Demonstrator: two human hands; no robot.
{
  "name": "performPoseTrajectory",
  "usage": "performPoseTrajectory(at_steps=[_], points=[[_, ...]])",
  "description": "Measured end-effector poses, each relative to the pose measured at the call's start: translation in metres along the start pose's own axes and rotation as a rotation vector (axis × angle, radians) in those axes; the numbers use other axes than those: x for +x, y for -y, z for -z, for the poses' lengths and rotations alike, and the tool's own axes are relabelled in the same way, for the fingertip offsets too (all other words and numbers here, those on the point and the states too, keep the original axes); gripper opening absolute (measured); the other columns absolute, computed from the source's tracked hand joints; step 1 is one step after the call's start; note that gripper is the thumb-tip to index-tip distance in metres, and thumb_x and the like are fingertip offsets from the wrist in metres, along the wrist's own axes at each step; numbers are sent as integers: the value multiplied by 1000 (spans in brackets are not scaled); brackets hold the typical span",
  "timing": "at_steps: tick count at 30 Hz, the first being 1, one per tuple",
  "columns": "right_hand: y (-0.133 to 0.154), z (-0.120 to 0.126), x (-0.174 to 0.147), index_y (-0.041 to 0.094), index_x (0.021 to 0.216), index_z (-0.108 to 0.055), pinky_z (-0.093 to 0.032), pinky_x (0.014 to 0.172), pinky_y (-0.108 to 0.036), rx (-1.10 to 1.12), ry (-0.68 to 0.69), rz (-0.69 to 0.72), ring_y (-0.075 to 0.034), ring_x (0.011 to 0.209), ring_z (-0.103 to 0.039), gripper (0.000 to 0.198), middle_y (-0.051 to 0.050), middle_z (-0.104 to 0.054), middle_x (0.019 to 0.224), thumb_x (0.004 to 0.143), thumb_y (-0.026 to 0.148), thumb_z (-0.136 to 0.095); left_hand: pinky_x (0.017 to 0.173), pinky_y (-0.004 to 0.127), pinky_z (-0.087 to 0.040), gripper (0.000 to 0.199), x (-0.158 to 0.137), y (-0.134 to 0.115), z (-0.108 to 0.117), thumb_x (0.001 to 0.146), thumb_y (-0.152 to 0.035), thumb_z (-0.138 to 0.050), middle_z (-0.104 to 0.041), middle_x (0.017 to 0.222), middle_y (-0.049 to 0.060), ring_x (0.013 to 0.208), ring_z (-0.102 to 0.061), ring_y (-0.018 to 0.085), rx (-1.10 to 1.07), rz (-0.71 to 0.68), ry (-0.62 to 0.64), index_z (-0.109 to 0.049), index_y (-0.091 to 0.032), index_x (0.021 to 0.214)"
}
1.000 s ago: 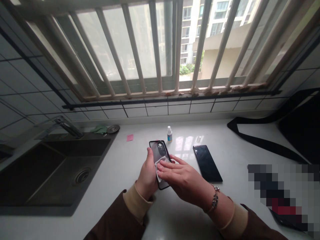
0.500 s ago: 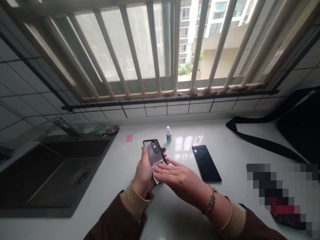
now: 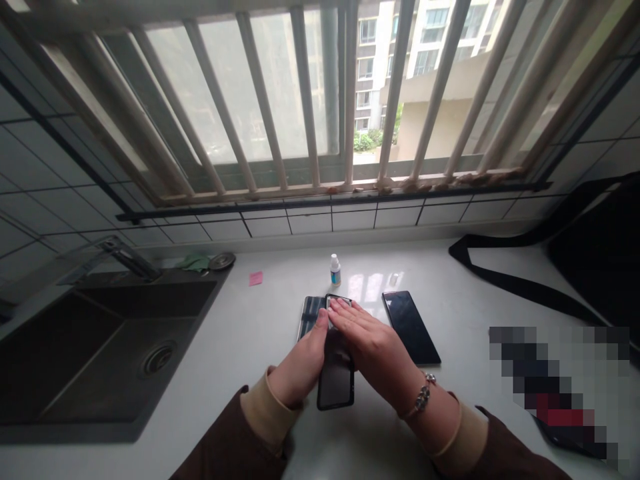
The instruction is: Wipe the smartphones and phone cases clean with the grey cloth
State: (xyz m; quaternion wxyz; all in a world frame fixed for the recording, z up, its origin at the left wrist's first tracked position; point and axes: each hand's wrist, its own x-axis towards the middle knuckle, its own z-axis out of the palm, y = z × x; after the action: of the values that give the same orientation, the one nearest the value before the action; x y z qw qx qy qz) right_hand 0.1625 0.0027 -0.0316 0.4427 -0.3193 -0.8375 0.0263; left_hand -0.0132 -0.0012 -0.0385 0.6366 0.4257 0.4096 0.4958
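My left hand (image 3: 303, 363) grips a phone case (image 3: 336, 380) by its side, thumb along the edge. The case has a black rim and a see-through grey back, and it is held tilted above the counter. Across its far end lie the fingers of my right hand (image 3: 373, 337), pressed together. A bit of white wipe (image 3: 346, 305) shows under those fingers; most of it is hidden. Just behind my left hand, a phone (image 3: 312, 316) rests on the counter, partly covered. A dark phone (image 3: 413, 327) lies to the right of my right hand.
Beyond the hands stands a small white bottle (image 3: 335, 272) on the white counter (image 3: 270, 327). A pink paper (image 3: 255, 279) lies left of it, a small clear piece (image 3: 394, 279) right. The sink (image 3: 115, 333) is at left, a black strap (image 3: 520, 287) at right.
The phone case has come lower and nearer to me and turned more upright in view, uncovering the phone behind it. My right hand has moved from its near end to its far end.
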Motion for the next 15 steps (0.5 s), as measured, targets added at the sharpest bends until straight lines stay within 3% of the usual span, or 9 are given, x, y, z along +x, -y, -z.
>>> performPoseTrajectory(at_steps=[3, 6, 11, 15], points=[[1, 0, 0, 15, 147, -63, -51, 123, -44, 9, -5, -6, -22, 142, -60, 48, -13, -65, 149, 104, 1, -48, 135, 44, -21, 54, 0, -2, -1, 100, -59, -62, -60, 155, 13, 160, -34, 29, 17, 32, 0, -72, -20, 137], [5, 0, 0, 14, 141, -67, -49, 124, -43, 62, 68, 13, -22, 142, -60, 42, -12, -67, 148, 104, 3, -50, 131, 46, -32, 59, 2, -10, -7, 99, -65, -59, -70, 142, 17, 151, -50, 31, -113, 98, -27, -75, -17, 130], [12, -1, -1, 13, 135, -70, -46, 126, -42, 215, 214, 67, -22, 143, -60, 35, -12, -67, 148, 105, 7, -52, 106, 43, -58, 73, 5, -23, -11, 96, -77, -52, -81, 107, 21, 108, -77, 31, -222, 197, -149, -79, -10, 105], [16, -1, -2, 17, 137, -69, -43, 128, -38, 345, 300, 60, -19, 144, -58, 40, -9, -65, 150, 104, 3, -51, 77, 40, -64, 81, 6, -32, -9, 92, -85, -48, -79, 84, 16, 74, -76, 26, -182, 175, -301, -78, -10, 92]])
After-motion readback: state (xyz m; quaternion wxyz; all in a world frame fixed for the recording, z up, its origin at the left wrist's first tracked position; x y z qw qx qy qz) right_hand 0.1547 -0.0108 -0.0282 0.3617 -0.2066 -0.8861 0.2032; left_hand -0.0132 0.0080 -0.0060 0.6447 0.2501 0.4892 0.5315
